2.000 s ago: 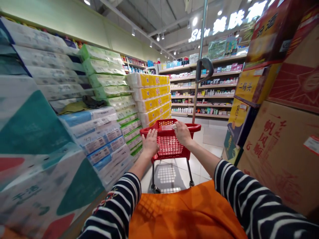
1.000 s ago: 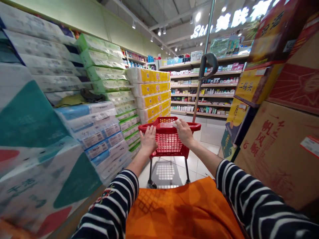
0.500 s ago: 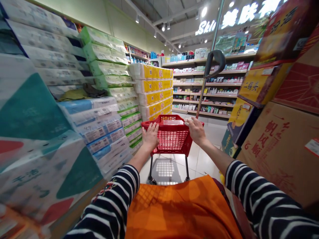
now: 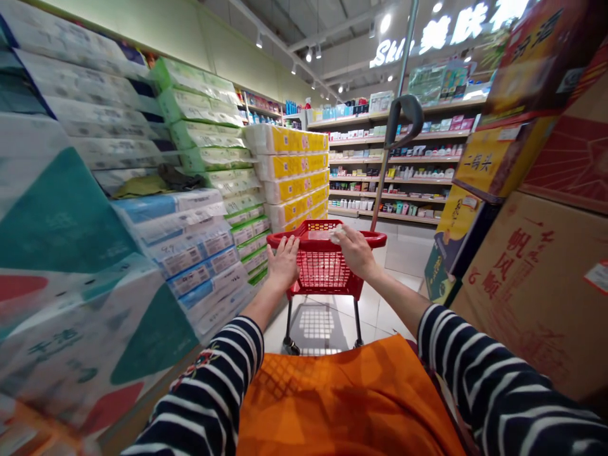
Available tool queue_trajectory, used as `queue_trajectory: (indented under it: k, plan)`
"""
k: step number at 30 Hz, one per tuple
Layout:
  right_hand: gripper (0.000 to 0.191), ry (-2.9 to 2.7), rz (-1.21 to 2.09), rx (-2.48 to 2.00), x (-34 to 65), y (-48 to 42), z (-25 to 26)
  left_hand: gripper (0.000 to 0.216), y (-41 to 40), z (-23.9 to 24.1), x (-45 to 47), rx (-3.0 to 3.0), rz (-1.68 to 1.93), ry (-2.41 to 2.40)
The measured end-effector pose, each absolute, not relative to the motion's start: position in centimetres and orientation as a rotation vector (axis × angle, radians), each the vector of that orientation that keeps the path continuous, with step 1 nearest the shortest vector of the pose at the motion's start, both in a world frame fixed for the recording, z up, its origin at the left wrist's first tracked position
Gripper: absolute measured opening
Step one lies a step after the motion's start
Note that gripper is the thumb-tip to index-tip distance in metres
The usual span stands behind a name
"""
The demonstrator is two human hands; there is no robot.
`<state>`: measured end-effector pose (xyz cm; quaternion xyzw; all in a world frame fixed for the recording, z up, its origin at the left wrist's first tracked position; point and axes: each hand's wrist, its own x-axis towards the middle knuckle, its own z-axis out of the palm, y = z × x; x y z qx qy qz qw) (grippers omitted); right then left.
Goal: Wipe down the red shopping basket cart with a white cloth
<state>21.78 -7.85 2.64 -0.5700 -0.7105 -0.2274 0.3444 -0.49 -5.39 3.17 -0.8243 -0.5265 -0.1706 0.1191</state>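
Two hands, well apart, on the handlebar (image 4: 316,244) of a red shopping cart (image 4: 323,272).

The left hand (image 4: 284,263) lay with its fingers extended over the bar's left part, not clenched round it; the right hand (image 4: 356,252) pinched a crumpled white wipe (image 4: 337,235) against the bar right of its middle. The cart stood on pale floor tiles (image 4: 377,310) straight ahead of the orange apron (image 4: 342,399), with yellow-and-white tissue packs (image 4: 297,180) to its left and a large cardboard carton (image 4: 536,285) to its right. Beyond rose a metal pole (image 4: 382,183) with a grey loop handle (image 4: 403,120), before shelves of bottles and boxes (image 4: 418,174).
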Motion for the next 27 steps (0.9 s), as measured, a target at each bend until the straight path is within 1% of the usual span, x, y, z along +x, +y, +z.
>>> queue_trajectory:
  k: [3, 6, 12, 15, 19, 21, 27]
  plan:
    - [0.038, -1.650, -0.624, -1.594, 25.0, -8.2, 2.1, 0.070, -5.5, 3.2, -0.3, -2.414, -0.525, -1.544]
    - [0.038, -1.574, -0.633, -1.583, 24.2, -7.8, 1.8, 0.070, -5.7, 3.2, 0.1, -2.410, -0.539, -1.563]
    - [0.038, -1.867, -0.665, -1.368, 18.9, -6.7, 2.2, 0.070, -5.6, 3.0, -0.1, -2.387, -0.548, -1.547]
    - [0.039, -1.835, -0.682, -1.405, 21.3, -7.4, 2.0, 0.071, -5.6, 3.0, -0.4, -2.386, -0.544, -1.558]
    - [0.036, -1.614, -0.685, -1.542, 26.7, -8.4, 1.4, 0.071, -5.7, 2.9, -0.3, -2.389, -0.566, -1.572]
    - [0.036, -1.554, -0.680, -1.547, 27.1, -8.4, 1.2, 0.071, -5.8, 2.8, 0.1, -2.382, -0.573, -1.593]
    - [0.039, -1.758, -0.677, -1.395, 19.3, -6.8, 1.8, 0.070, -6.0, 2.8, 0.4, -2.372, -0.561, -1.549]
